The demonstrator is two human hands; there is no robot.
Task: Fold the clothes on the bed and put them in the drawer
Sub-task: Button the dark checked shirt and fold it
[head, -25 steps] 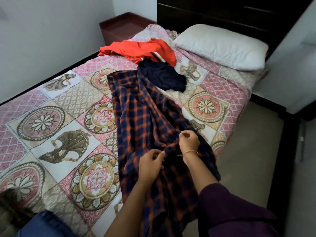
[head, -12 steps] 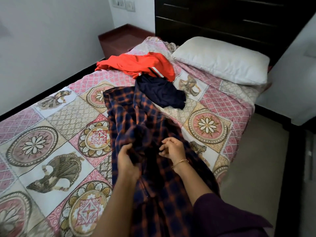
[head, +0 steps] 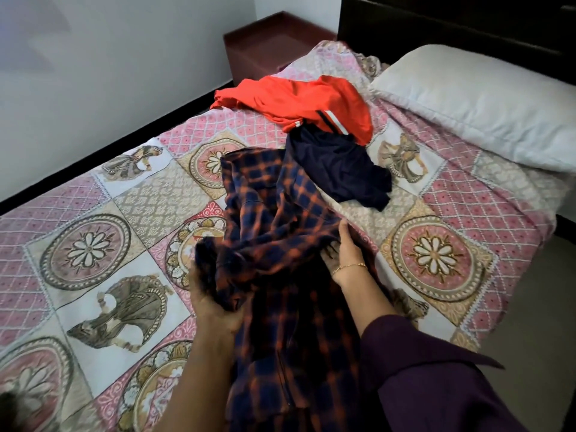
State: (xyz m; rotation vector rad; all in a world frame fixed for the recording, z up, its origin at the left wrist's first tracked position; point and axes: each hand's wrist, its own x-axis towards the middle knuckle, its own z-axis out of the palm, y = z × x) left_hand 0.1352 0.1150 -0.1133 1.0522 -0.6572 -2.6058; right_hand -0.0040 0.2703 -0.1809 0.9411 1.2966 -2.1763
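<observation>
A navy and orange checked shirt [head: 274,210] lies lengthwise down the middle of the bed [head: 93,251], bunched up at its centre. My left hand [head: 212,304] grips a gathered fold of it from underneath. My right hand [head: 343,251] holds the shirt's right side, fingers partly tucked under the cloth. Behind the shirt lies a crumpled dark navy garment [head: 339,169], and beyond that an orange garment [head: 299,101] with a white stripe. No drawer shows clearly in this view.
A white pillow [head: 486,101] lies at the head of the bed on the right. A dark red bedside cabinet [head: 268,48] stands in the far corner by the white wall. Dark wooden furniture [head: 467,20] rises behind the pillow. Floor runs along the bed's right side.
My left hand has moved left and gathered a bunch of the checked shirt. My right hand has shifted right onto the shirt's side. The shirt is more bunched at its middle.
</observation>
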